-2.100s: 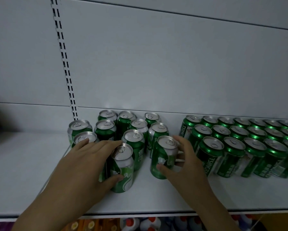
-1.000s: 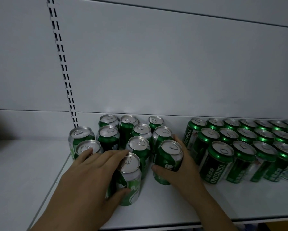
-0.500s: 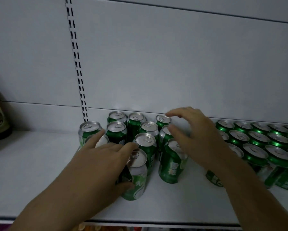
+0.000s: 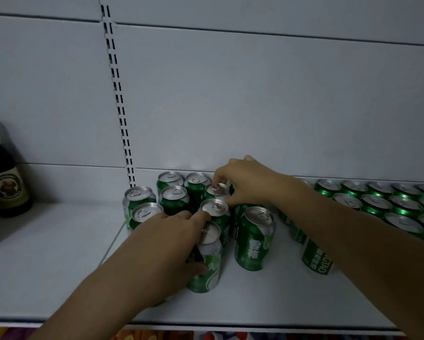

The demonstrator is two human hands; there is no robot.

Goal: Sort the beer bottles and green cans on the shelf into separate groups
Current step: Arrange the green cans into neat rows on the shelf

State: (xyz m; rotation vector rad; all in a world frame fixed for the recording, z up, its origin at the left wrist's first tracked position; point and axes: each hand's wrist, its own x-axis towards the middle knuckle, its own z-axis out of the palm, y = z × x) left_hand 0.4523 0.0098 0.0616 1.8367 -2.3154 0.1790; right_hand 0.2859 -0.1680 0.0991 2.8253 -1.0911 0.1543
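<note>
Several light-green cans with silver tops (image 4: 173, 198) stand clustered on the white shelf (image 4: 49, 271). My left hand (image 4: 166, 246) grips the front can (image 4: 206, 268) of this cluster, thumb on its side and fingers over its top. My right hand (image 4: 245, 182) reaches over to the back of the cluster, its curled fingers round a rear can (image 4: 217, 191). One can (image 4: 253, 238) stands free just right of the left hand. Several darker green Tsingtao cans (image 4: 399, 204) fill the right side. A dark beer bottle (image 4: 3, 182) stands at the far left.
The slotted upright (image 4: 119, 101) runs down the white back panel behind the cluster. Bare shelf lies between the bottle and the cans and along the front edge. Coloured goods show on the lower shelf (image 4: 218, 336).
My right hand let go of the front right can and moved up and back to a rear can. My left hand keeps its hold on the front can. The view shifted left, revealing the bottle.
</note>
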